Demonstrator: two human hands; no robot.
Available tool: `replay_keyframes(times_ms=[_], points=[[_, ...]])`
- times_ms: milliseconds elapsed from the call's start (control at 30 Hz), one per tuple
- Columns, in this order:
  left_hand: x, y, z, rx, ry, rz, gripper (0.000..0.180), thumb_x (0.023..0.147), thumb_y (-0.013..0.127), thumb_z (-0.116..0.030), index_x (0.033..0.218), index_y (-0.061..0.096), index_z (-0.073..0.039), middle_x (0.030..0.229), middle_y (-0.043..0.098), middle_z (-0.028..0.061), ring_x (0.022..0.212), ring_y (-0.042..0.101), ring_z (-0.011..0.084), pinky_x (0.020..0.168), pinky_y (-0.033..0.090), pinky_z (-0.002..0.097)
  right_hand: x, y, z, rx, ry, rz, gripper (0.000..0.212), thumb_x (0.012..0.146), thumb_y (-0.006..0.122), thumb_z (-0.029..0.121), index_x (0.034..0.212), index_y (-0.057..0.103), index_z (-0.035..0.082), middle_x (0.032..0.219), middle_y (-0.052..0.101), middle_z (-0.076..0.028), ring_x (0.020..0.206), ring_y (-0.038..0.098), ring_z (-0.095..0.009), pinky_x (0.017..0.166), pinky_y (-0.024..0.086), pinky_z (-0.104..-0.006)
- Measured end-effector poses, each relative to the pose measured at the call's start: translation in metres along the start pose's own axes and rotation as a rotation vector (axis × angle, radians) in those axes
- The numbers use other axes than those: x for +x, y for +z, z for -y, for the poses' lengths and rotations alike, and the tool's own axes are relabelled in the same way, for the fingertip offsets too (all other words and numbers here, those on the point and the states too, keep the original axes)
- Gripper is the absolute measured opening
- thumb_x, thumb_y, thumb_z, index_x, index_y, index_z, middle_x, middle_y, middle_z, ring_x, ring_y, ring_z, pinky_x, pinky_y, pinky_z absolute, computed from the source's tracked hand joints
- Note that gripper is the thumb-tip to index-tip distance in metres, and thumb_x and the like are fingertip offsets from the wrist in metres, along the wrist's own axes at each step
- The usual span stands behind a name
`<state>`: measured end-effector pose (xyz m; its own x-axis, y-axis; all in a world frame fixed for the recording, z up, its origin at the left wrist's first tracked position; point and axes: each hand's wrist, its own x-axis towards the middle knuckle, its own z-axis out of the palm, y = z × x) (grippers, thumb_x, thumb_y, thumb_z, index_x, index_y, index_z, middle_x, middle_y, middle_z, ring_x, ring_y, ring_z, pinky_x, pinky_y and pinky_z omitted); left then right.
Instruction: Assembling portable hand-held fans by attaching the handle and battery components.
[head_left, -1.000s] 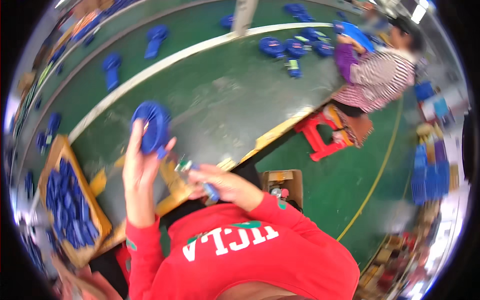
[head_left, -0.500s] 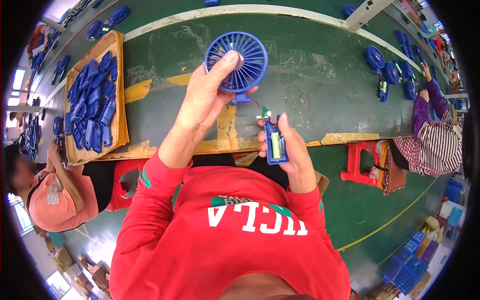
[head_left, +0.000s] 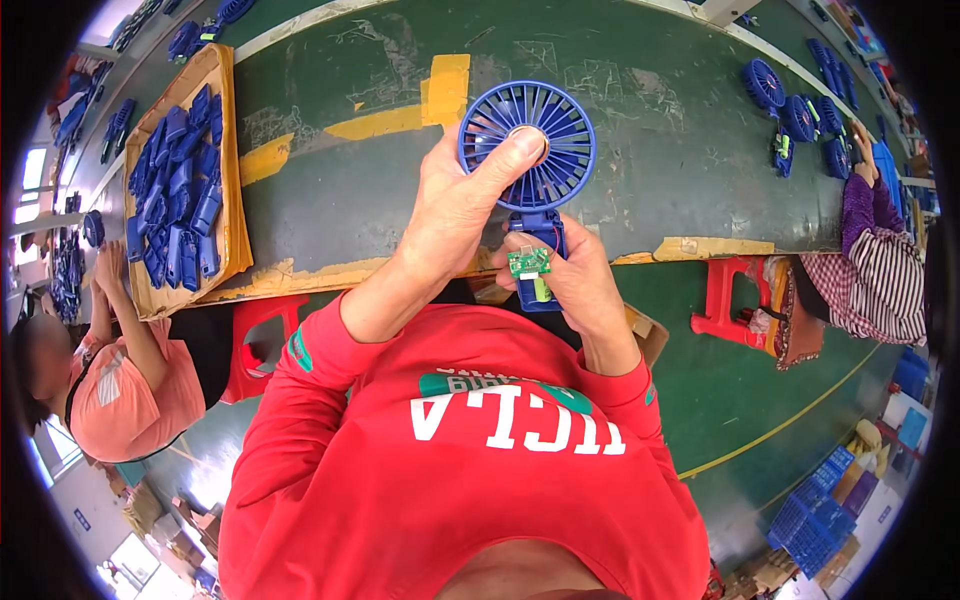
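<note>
My left hand [head_left: 450, 205] grips a round blue fan head [head_left: 560, 125], its thumb pressed on the hub and its fingers behind the grille. Just below, my right hand [head_left: 590, 275] is closed around a blue handle shell [head_left: 541, 301]. The shell's upper end meets the neck of the fan head; whether the two are locked together I cannot tell. A small green circuit board [head_left: 528, 262] hangs in front of the shell by my right thumb. Part of a light-green battery [head_left: 542, 290] shows inside the shell, the rest covered by board and fingers.
On the left of the green table [head_left: 350, 180] stands a cardboard tray [head_left: 239, 200] heaped with blue shells [head_left: 178, 190]. More fans [head_left: 764, 84] lie at the far right, near a co-worker in a striped top [head_left: 880, 285]. Another co-worker [head_left: 140, 390] sits at the left. A red stool [head_left: 722, 300] stands right.
The fan head has moved right and slightly down, and the handle shell now meets its neck. The circuit board has swung down in front of the shell.
</note>
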<state>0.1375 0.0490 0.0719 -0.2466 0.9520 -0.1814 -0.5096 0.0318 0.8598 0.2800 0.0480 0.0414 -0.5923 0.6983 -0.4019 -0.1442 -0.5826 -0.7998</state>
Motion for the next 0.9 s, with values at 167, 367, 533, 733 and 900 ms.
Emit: replay_keyframes(times_ms=[167,367,533,733,900], points=[[0.000,-0.003,0.008,0.040,-0.013,-0.007,0.039,0.081,0.069,-0.026,0.105,0.056,0.001,0.093,0.061,0.0058,0.082,0.057,0.0098,0.074,0.048,0.0259,-0.003,0.008,-0.003,0.031,-0.068,-0.030,0.021,0.089,0.057,0.017,0.102,0.055,0.001,0.077,0.064,-0.010,0.063,0.064,-0.015,0.056,0.053,-0.0254],[0.004,-0.010,0.011,0.013,-0.116,0.019,0.042,0.082,0.067,-0.029,0.107,0.055,0.002,0.095,0.061,0.0059,0.083,0.057,0.0100,0.076,0.048,0.0259,0.002,0.009,-0.006,-0.167,-0.124,-0.082,0.029,0.092,0.052,0.029,0.098,0.055,0.001,0.072,0.063,-0.009,0.058,0.062,-0.014,0.052,0.051,-0.0251],[0.014,-0.026,0.022,0.410,0.159,-0.041,0.041,0.082,0.067,-0.023,0.111,0.054,0.003,0.100,0.061,0.0100,0.086,0.059,0.0162,0.077,0.048,0.0283,0.016,-0.002,-0.008,-0.108,-0.062,-0.074,0.032,0.092,0.051,0.034,0.094,0.054,0.002,0.070,0.063,-0.009,0.056,0.062,-0.013,0.050,0.051,-0.0249],[-0.015,-0.032,0.013,0.994,0.420,0.374,0.027,0.076,0.067,-0.003,0.101,0.060,0.002,0.093,0.062,0.0136,0.083,0.061,0.0251,0.072,0.048,0.0320,0.033,-0.023,-0.022,-0.097,-0.064,-0.137,0.027,0.094,0.048,0.029,0.098,0.055,0.003,0.079,0.061,-0.005,0.064,0.059,-0.009,0.054,0.049,-0.0220],[-0.015,-0.035,0.022,1.064,0.425,0.344,0.024,0.076,0.067,-0.003,0.098,0.061,0.002,0.092,0.061,0.0146,0.079,0.061,0.0283,0.070,0.050,0.0330,0.033,-0.020,-0.015,-0.033,0.036,-0.099,0.019,0.093,0.046,0.018,0.101,0.056,0.003,0.087,0.060,-0.002,0.071,0.058,-0.007,0.060,0.048,-0.0210]])
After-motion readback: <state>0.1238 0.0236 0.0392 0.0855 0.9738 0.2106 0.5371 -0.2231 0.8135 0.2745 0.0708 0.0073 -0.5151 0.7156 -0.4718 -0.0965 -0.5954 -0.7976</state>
